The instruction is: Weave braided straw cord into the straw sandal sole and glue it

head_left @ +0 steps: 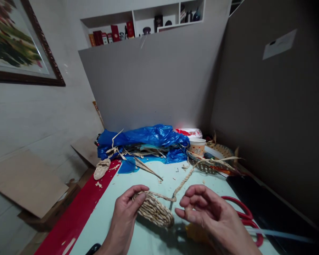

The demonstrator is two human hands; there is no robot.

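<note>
My left hand [126, 210] grips the left end of a small oval piece woven from straw braid [155, 211], thumb on top, just above the pale green table [154, 177]. A braided straw cord [183, 180] runs from the woven piece towards the back right. My right hand [207, 209] hovers just right of the piece, fingers curled and apart, with nothing in them.
Red-handled scissors [241, 214] lie right of my right hand. A blue plastic bag [149, 138] with straw strips sits at the back, beside a paper cup [197, 146] and a woven tray [215, 159]. Another small woven piece [101, 168] lies on the red strip [79, 209] at the left.
</note>
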